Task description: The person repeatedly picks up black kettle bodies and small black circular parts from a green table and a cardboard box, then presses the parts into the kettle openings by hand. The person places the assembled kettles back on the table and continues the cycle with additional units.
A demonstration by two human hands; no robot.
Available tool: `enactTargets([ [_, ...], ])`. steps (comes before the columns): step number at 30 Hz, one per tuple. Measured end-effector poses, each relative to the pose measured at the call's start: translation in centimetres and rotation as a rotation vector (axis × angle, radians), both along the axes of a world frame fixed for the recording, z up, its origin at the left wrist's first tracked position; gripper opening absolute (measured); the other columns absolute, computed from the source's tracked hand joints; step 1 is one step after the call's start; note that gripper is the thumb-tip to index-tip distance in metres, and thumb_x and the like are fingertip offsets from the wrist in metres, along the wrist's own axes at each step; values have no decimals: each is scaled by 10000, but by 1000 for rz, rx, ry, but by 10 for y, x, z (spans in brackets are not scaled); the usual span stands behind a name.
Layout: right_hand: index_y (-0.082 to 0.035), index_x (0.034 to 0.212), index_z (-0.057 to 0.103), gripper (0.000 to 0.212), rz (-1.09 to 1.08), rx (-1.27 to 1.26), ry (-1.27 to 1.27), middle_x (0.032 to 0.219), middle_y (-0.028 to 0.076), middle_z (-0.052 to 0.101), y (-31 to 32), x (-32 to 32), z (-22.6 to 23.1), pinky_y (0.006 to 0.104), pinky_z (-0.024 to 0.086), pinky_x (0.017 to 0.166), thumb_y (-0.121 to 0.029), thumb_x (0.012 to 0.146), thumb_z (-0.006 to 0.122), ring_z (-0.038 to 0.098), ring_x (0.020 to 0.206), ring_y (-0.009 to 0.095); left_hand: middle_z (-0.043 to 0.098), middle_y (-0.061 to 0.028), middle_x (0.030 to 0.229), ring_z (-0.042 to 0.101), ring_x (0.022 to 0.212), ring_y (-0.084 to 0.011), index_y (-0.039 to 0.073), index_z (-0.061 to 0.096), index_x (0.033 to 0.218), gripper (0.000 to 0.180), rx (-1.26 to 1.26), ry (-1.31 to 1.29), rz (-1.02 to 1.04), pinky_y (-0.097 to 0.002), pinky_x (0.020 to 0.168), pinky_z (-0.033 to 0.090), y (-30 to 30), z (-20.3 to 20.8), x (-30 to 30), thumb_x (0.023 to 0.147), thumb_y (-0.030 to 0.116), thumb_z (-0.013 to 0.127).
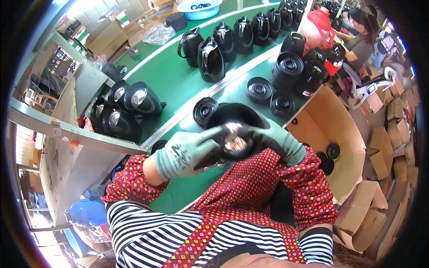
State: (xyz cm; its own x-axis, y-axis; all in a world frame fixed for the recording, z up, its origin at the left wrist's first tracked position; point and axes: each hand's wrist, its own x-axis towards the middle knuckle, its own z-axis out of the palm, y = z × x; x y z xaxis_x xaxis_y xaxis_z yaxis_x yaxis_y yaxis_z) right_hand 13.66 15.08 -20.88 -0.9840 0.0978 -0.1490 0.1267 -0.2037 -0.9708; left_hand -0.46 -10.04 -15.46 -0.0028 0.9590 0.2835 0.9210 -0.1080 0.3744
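Note:
A black vacuum jug (233, 114) is tilted in front of my body, its mouth toward me and a shiny silvery liner showing inside. In a pale green glove with dark finger coating, my left hand (187, 152) closes on the jug's left side by the rim. My right hand (281, 139), gloved alike, grips the opposite side. The fingertips are slightly blurred against the black rim. Just beyond the jug, a round black lid (205, 110) lies on the green table. Two more lids, one of them a ringed disc (259, 90), rest to its right.
Several black jugs (211, 60) stand in a row along the green conveyor (167, 85). Open-mouthed jugs (138, 97) cluster at left beside a metal frame (71, 127). Stacked lids (288, 67) and an open carton (333, 111) are at right. A co-worker (361, 38) sits farther back.

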Motion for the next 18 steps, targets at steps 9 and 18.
enactTargets([
  [9, 27, 1499, 536, 746, -227, -479, 20, 1389, 164, 675, -20, 138, -29, 428, 508, 1116, -437, 961, 764, 663, 1264, 283, 276, -182, 1725, 568, 1370, -301, 40, 254, 1686, 876, 256, -901, 214, -421, 1091, 521, -38, -116, 13, 942, 5, 714],
  [18, 6, 1488, 528, 663, -18, -458, -109, 1288, 82, 700, -46, 99, -40, 329, 555, 958, -450, 1039, 699, 677, 1113, 183, 537, -182, 1577, 551, 1416, -259, -35, 437, 1580, 980, 197, -1264, 183, -404, 1194, 441, -32, -164, 47, 810, 345, 910],
])
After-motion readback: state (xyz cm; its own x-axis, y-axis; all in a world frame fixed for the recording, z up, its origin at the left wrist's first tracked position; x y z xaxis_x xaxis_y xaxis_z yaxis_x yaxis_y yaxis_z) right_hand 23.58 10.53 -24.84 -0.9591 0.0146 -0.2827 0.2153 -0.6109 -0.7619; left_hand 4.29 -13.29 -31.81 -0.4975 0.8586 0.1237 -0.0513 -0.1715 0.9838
